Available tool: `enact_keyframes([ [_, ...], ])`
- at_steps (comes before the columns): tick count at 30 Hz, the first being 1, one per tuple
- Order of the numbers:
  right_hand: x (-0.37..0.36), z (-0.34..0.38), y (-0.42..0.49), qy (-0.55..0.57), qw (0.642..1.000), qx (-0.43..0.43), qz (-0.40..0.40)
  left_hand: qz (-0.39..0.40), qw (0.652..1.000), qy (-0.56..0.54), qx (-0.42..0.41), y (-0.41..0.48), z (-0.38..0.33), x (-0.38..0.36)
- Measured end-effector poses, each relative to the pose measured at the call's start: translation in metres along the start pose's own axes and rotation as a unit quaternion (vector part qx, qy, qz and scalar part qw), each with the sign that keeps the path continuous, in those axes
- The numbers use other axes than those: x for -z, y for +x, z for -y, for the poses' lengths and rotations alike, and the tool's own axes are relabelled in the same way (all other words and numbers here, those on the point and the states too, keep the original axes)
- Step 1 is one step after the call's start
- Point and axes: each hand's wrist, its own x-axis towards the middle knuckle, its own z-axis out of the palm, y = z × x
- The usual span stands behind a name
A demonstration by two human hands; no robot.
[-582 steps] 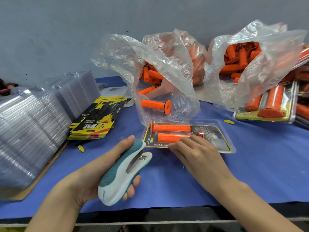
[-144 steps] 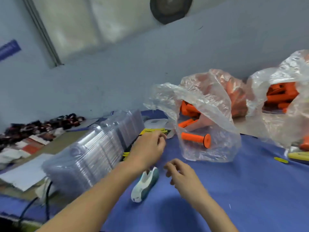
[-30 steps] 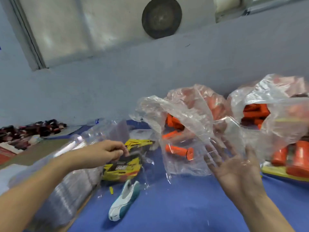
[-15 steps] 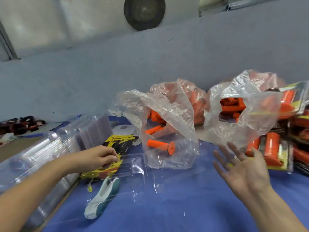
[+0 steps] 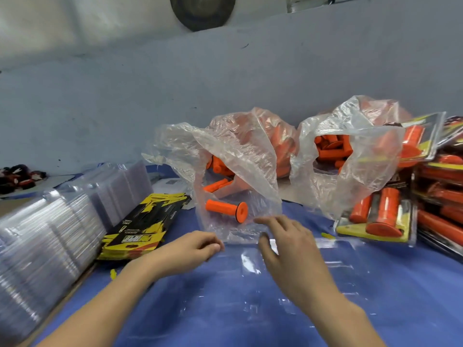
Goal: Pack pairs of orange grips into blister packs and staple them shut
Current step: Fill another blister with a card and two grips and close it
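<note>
An empty clear blister pack (image 5: 333, 269) lies unfolded on the blue table (image 5: 413, 296) in front of me. My left hand (image 5: 188, 249) has its fingers curled and pinches the pack's far left edge. My right hand (image 5: 288, 249) is spread, with straight fingers over the middle of the pack. Just beyond my hands, one orange grip (image 5: 225, 209) lies inside the nearest clear plastic bag (image 5: 238, 156). More orange grips (image 5: 330, 151) fill a second bag on the right. No stapler shows in this view.
A long stack of empty blister packs (image 5: 50, 236) runs along the left edge. Yellow-and-black backing cards (image 5: 142, 226) lie beside it. Finished packs of grips (image 5: 380, 216) are piled at the right. A grey wall stands close behind the bags.
My left hand has left the card stack and brought the clear blister pack to the middle of the table. My right hand has come down over it. The stapler is out of sight.
</note>
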Motion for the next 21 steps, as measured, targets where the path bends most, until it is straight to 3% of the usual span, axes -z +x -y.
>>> enact_keyframes([
  [4, -0.027, -0.008, 0.002, -0.071, 0.987, -0.019, 0.140, -0.096, 0.992, 0.081, -0.025, 0.010, -0.016, -0.025],
  [7, -0.041, -0.014, 0.000, -0.104, 0.976, -0.039, 0.186, -0.184, 0.974, 0.099, -0.081, 0.000, -0.025, -0.041],
  [10, -0.052, -0.014, -0.001, -0.134, 0.972, -0.050, 0.186, -0.194, 0.970, 0.087, -0.115, -0.017, -0.027, -0.061],
  [21, -0.049, -0.013, -0.003, -0.188, 0.967, -0.091, 0.146, -0.193, 0.975, 0.111, -0.008, -0.037, -0.008, -0.071],
])
